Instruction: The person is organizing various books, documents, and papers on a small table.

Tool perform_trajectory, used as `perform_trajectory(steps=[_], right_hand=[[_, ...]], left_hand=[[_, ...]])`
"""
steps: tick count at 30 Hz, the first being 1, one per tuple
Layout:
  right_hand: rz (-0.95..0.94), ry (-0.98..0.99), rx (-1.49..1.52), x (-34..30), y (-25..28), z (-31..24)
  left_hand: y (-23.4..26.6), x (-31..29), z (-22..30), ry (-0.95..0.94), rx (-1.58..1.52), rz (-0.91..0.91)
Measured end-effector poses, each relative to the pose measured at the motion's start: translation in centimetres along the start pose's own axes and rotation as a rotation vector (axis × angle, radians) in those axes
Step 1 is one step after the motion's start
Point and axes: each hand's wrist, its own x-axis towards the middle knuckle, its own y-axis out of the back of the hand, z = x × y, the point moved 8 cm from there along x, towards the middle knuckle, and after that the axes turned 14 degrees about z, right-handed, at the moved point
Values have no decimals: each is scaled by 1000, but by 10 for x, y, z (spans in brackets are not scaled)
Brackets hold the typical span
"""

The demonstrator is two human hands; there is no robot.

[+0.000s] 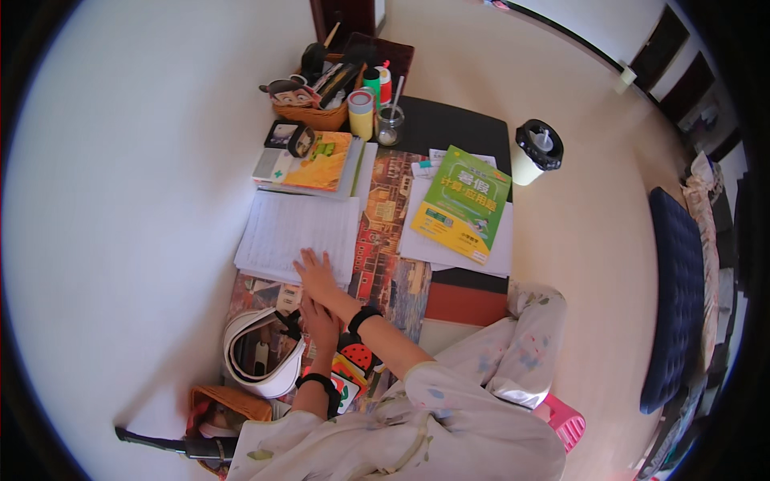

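My right hand [319, 280] lies with its fingers spread on the lower right part of a stack of written paper sheets [289, 228]. Close below it is my left hand [319, 325], at the near edge of the sheets; its fingers look stretched out, partly covered by the right hand. Neither hand grips anything that I can see. Each wrist wears a black band. A white curved strap-like band [281, 381] stands left of my left hand. Colourful cards [350, 377], one with a strawberry pattern, lie between my forearms.
Behind the sheets are stacked books [321, 160], a wicker basket [317, 119] of odds and ends, a yellow bottle [362, 120] and a glass jar [390, 128]. A green and yellow workbook [465, 200] lies right, near a bin [529, 164]. Another basket [233, 401] sits near left.
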Motion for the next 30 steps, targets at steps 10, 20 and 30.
perform_trajectory(steps=[10, 20, 30], right_hand=[[38, -75, 11, -3, -3, -2], [355, -390, 473, -16, 55, 71], [983, -1347, 1407, -174, 101, 241]], left_hand=[[3, -12, -10, -6, 61, 29], [-5, -3, 0, 6, 12, -47], [-5, -2, -1, 15, 71, -70]])
